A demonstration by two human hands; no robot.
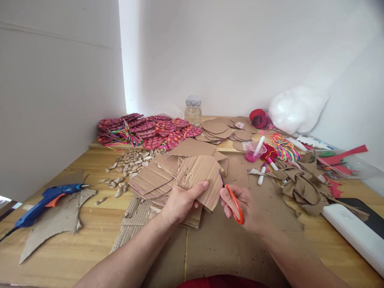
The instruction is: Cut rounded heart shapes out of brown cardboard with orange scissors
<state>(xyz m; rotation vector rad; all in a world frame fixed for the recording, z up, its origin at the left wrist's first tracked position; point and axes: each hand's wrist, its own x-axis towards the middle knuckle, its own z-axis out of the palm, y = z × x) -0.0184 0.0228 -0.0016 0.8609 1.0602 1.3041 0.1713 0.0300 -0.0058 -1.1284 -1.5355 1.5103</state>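
Note:
My left hand [180, 202] grips a piece of corrugated cardboard [201, 176] from below, thumb on its front face. My right hand [244, 208] is closed around orange-handled scissors [234, 200], whose blades meet the right edge of that cardboard. Both hands hover over a stack of flat cardboard pieces [156, 178] lying on a wooden table [90, 236].
A blue glue gun [45, 202] lies at left on a cardboard scrap. Behind are seeds [132, 162], red decorated discs [150, 130], a glass jar [193, 110], cardboard circles [223, 130], a pink cup [255, 152], markers, coloured threads [283, 148], cardboard offcuts [303, 186], a white bag [295, 108].

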